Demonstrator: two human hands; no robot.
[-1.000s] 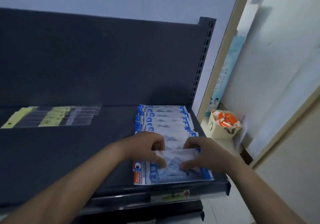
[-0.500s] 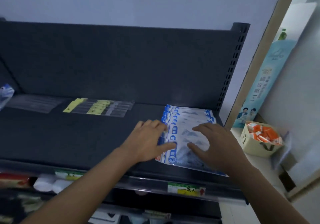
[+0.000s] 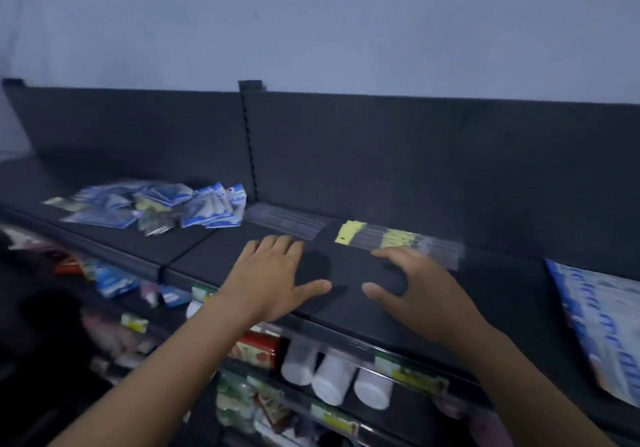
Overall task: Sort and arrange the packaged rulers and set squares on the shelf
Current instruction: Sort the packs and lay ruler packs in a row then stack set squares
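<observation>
**Clerk:** Largest item?

**Me:** The shelf (image 3: 450,294), dark, top tier. A bare stretch of it lies under both my hands.

**Clerk:** Next?

**Me:** The loose heap (image 3: 156,209) of blue-and-white packets, far left on the shelf, tumbled and overlapping. It has only just come into my view as I turn left.

**Clerk:** And the blue stack (image 3: 602,329)?

**Me:** At the right edge, fanned in neat overlapping rows. Half a second ago both palms lay on it; now they are off it and well apart from it. I judge that batch arranged.

**Clerk:** Smaller stock?

**Me:** Clear ruler packs with yellow headers (image 3: 398,242), flat towards the back of the shelf. A plain clear lot (image 3: 287,220) lies just left of them.

**Clerk:** Your hands?

**Me:** My left grip (image 3: 277,273) is released, fingers spread, holding nothing. My right grip (image 3: 415,284) is released too, fingers loosely bent, tips just beside the yellow-header packs. Whether they touch, I cannot tell.

**Clerk:** Outstanding?

**Me:** Probably the heap. It needs sorting by kind, and the slippery packets may slide off one another.
</observation>
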